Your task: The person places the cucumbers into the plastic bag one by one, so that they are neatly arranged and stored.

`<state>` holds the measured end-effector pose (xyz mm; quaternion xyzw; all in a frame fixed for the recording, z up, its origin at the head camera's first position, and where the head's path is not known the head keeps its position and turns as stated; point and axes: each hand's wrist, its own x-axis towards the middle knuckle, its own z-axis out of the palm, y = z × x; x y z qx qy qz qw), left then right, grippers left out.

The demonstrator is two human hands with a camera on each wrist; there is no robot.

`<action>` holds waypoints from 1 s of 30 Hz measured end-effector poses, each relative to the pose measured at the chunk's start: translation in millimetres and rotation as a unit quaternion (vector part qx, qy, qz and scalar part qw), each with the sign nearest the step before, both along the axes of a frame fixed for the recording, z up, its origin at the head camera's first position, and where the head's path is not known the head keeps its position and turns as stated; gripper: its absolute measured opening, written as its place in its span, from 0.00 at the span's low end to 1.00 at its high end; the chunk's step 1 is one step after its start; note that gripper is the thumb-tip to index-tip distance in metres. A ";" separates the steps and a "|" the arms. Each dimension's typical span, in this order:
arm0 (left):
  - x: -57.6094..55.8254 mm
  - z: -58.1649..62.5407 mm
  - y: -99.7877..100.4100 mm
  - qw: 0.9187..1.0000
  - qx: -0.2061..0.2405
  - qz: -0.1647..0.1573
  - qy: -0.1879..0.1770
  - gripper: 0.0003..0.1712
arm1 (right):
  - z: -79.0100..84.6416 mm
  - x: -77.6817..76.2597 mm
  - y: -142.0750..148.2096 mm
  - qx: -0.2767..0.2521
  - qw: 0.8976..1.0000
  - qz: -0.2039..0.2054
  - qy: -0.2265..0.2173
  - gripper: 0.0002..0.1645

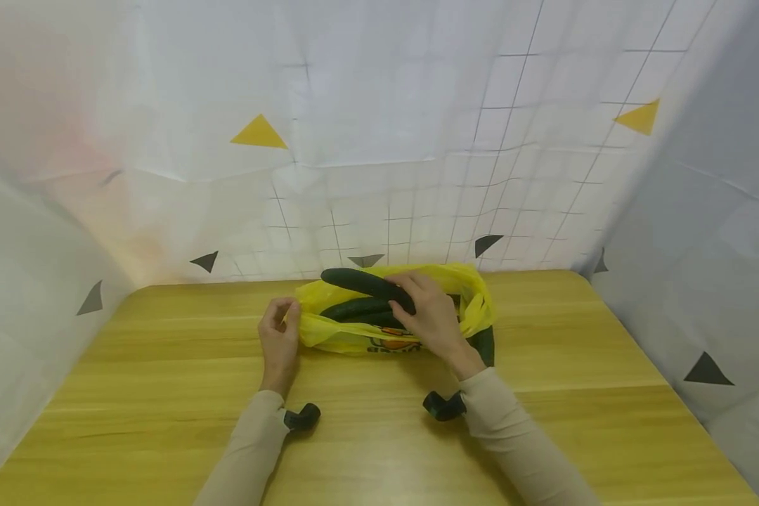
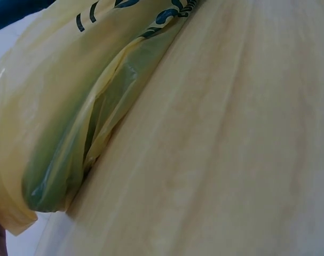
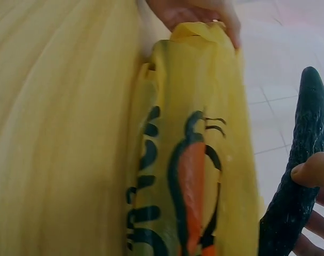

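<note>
My right hand [image 1: 431,318] holds a dark green cucumber [image 1: 357,281] over the mouth of a yellow plastic bag [image 1: 335,341]. In the right wrist view its thumb presses against the bumpy skin of that cucumber [image 3: 311,120], with fingers behind. At the bag's left end, my left hand [image 1: 280,348] pinches the rim between thumb and fingers. More cucumbers [image 1: 354,308] lie inside the bag, and one shows green through the plastic [image 2: 55,181] in the left wrist view. A dark print with an orange shape marks the bag's front. Another cucumber [image 1: 485,346] pokes out beside its right end, partly hidden.
The bag lies near the far edge of a wooden table [image 1: 164,379]. Behind it hangs a white sheet [image 1: 367,126] with grid lines and yellow and black triangles; similar sheets stand at both sides. A black wrist mount [image 1: 303,417] sticks out from each sleeve.
</note>
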<state>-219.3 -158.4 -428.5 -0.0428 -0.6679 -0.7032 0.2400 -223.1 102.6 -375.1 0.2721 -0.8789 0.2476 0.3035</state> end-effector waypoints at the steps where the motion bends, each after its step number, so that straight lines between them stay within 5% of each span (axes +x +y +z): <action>1: -0.1 -0.2 0.1 1.000 0.000 0.000 0.001 0.13 | -1.3 -0.1 -1.2 0.004 1.000 0.000 0.001 0.24; 19: 0.8 0.6 1.0 1.000 -0.008 0.006 0.021 0.14 | -17.2 -4.4 -16.3 0.052 0.998 -0.003 -0.028 0.23; 26: -9.5 -13.2 -1.7 0.999 -0.002 0.011 0.036 0.14 | -17.5 -2.7 -15.1 0.072 0.995 0.023 -0.063 0.22; 30: -0.8 -1.4 0.5 0.999 -0.008 0.003 0.034 0.13 | -18.0 -2.1 -13.7 0.081 0.993 0.034 -0.078 0.21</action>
